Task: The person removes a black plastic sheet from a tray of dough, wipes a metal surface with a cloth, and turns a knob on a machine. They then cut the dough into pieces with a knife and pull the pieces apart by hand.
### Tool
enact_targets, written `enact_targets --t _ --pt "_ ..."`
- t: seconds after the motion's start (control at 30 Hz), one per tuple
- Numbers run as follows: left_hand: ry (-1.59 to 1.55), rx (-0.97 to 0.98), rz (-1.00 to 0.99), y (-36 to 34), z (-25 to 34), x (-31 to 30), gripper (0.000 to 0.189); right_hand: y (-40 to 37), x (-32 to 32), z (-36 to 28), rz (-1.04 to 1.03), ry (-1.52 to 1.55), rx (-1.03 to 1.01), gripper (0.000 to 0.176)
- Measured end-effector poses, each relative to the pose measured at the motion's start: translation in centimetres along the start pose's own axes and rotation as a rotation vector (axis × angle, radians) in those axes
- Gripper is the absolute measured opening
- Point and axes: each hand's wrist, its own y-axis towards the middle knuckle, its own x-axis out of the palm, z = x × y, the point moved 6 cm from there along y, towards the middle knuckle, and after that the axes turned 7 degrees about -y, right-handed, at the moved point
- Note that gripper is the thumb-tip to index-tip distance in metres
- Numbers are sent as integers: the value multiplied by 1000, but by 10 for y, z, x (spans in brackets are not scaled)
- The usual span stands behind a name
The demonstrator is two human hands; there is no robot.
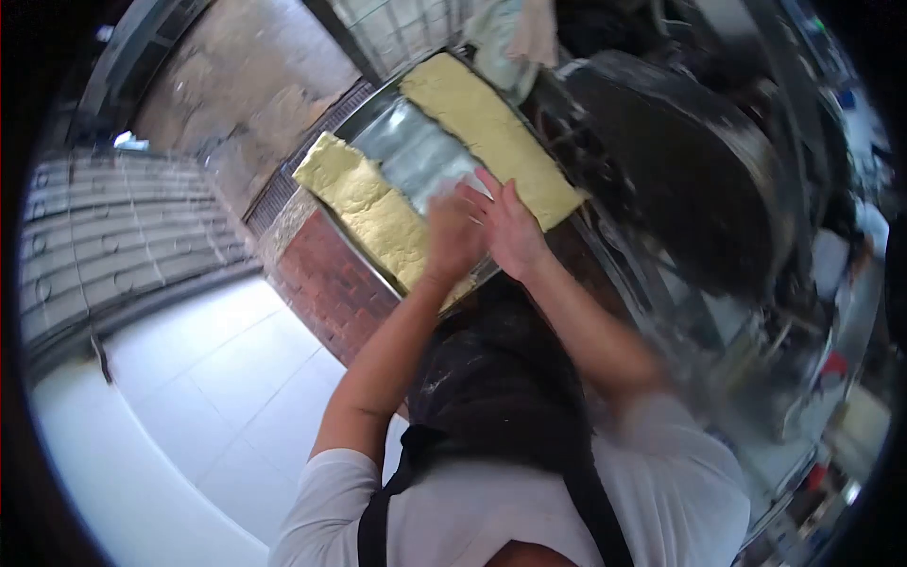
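A shallow metal tray (402,142) holds two long slabs of pale yellow dough, with bare shiny metal between them. The left dough slab (373,213) has a lumpy, uneven surface and reaches over the tray's side. Along the other side lies the right dough slab (496,137), flatter and straighter. My left hand (458,236) is over the near end of the tray beside the left slab, its fingers smeared by motion. Close against it, my right hand (515,231) has its fingers stretched out, near the right slab's edge. A small whitish patch (477,186) shows at the fingertips.
A large dark rounded machine part (671,170) stands right of the tray. Cloths (501,42) hang at its far end. Red brick (335,283) and white tiles (227,387) lie to the left, with a metal grille (123,236) beyond. My dark apron (501,378) is close to the tray.
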Motion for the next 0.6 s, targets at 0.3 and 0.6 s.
enact_targets --t 0.3,0.6 --pt "-230 -488 -293 -171 -29 -72 42 -205 -18 -64 -84 -1052 -100 35" --pt "-529 -643 -513 -290 92 47 30 -432 -373 -102 743 -988 239 29"
